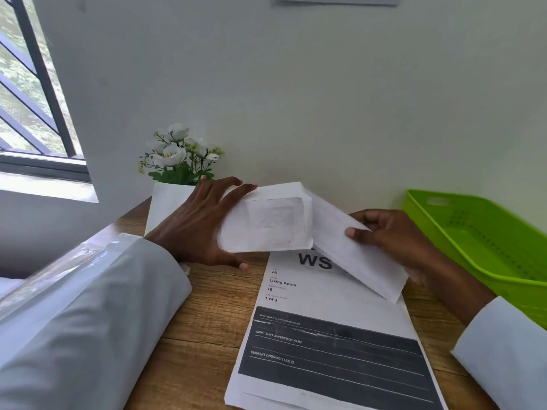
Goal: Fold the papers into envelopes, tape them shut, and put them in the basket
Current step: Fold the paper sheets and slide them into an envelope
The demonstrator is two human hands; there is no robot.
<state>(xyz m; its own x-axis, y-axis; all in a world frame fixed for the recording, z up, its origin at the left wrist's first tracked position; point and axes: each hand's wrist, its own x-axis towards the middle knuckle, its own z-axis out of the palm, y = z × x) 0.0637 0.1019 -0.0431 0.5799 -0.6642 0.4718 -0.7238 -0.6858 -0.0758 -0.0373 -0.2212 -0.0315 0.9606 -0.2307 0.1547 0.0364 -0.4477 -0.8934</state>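
My left hand (pixel 201 223) grips a white envelope (pixel 269 223) above the desk, fingers along its top edge and thumb under its lower edge. Its open end points right. My right hand (pixel 393 238) pinches a folded white paper (pixel 352 250), thumb on top, and the paper's upper end sits at the envelope's open mouth. The lime green basket (pixel 479 247) stands to the right, its visible part holding nothing. Both my sleeves are white.
A printed form sheet (pixel 331 335) lies flat on the wooden desk (pixel 201 344) below my hands. White flowers in a white pot (pixel 177 161) stand at the back by the wall. A window (pixel 26 93) is at the far left.
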